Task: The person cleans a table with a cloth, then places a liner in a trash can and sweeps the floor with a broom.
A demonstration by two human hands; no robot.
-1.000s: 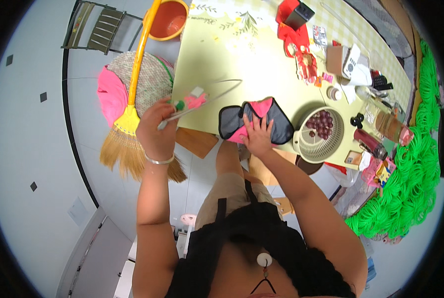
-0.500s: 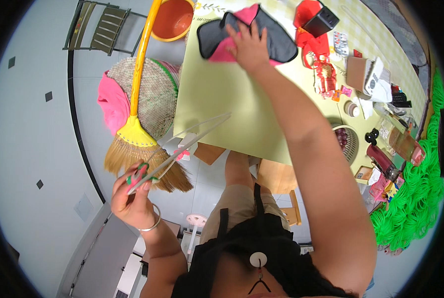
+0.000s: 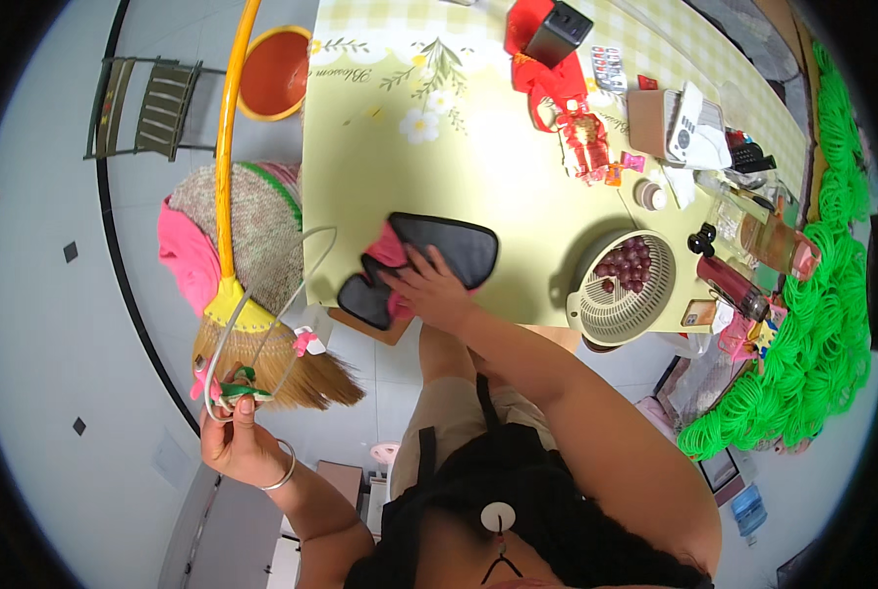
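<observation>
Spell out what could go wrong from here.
The grey-and-pink cloth under the right hand lies at the near edge of the table and might slip off. The thin loop in the left hand overlaps the broom in this view and could snag. The colander of grapes sits by the same edge, so a sweeping right hand might knock it.

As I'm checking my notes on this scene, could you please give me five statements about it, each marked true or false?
1. The right hand rests on a gray-and-pink fabric piece. True.
2. The left hand is empty. False: it holds a thin pale loop.
3. Dark grapes lie in the slotted basket. True.
4. The bucket is blue. False: it is orange.
5. The broom has a yellow handle. True.
</observation>
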